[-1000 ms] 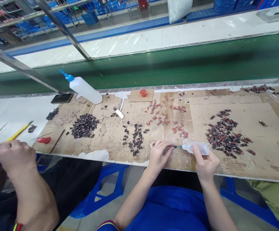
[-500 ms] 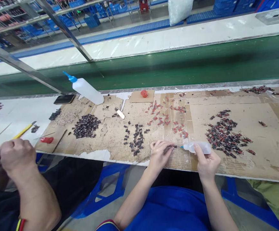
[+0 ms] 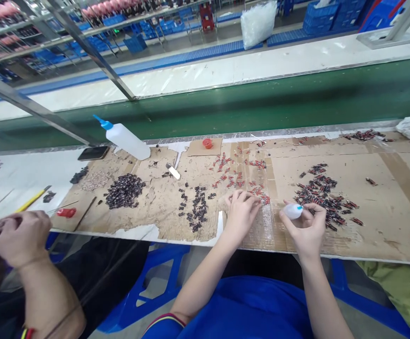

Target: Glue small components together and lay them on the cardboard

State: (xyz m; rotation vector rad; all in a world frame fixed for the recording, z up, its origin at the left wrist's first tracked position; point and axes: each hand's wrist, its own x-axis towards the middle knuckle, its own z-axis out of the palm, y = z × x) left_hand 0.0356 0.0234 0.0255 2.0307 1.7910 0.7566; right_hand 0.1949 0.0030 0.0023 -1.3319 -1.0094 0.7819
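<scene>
My right hand (image 3: 307,228) grips a small translucent squeeze bottle (image 3: 291,211) with a blue tip, held above the cardboard. The bottle is tilted, its tip turned toward my palm. My left hand (image 3: 242,214) is at the near edge of the scattered small red parts (image 3: 260,192), fingers bent and drawn together. Whatever lies between its fingertips is too small and hidden to make out. Left of that hand, small black parts (image 3: 198,207) lie in loose rows. Beyond my right hand is a heap of joined red-and-black pieces (image 3: 319,193).
A large white bottle with a blue nozzle (image 3: 129,141) leans at the back left. Nearby are a phone (image 3: 93,153), a black heap (image 3: 124,190), a small blade (image 3: 172,171) and a red cap (image 3: 207,143). A co-worker's hands (image 3: 23,238) are at the left, beside a yellow cutter (image 3: 31,199).
My left hand has moved forward to the red parts; the dark piece at its fingertips no longer shows. The small bottle's tip has swung away from my left hand toward my right palm.
</scene>
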